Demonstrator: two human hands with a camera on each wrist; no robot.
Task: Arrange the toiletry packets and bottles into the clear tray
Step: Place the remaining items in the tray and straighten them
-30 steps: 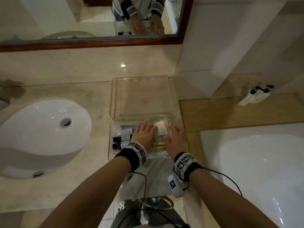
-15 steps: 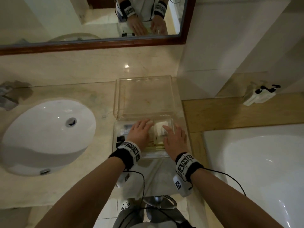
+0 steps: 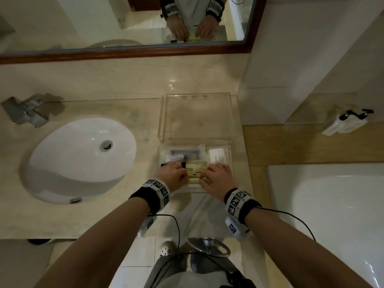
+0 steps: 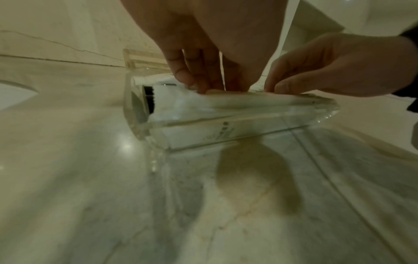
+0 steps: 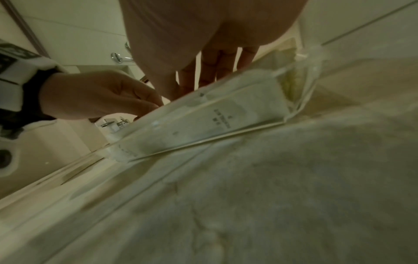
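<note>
Both hands (image 3: 173, 174) (image 3: 218, 176) pinch yellow packet (image 3: 196, 170) in clear tray (image 3: 230, 154)

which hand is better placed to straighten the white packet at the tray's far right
Right. The right hand lies just in front of the white packet in the tray; the left hand is over the dark bottles' side.

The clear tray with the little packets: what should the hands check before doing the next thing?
1. Clear tray flat on the counter: ok.
2. Yellowish packet inside the tray: ok.
3. Left hand and right hand both on that packet: ok.
4. White packet in the tray's right side: ok.
5. Dark bottles all in: cannot tell, the left hand hides them.
6. Lid clear of the hands: ok.
</note>
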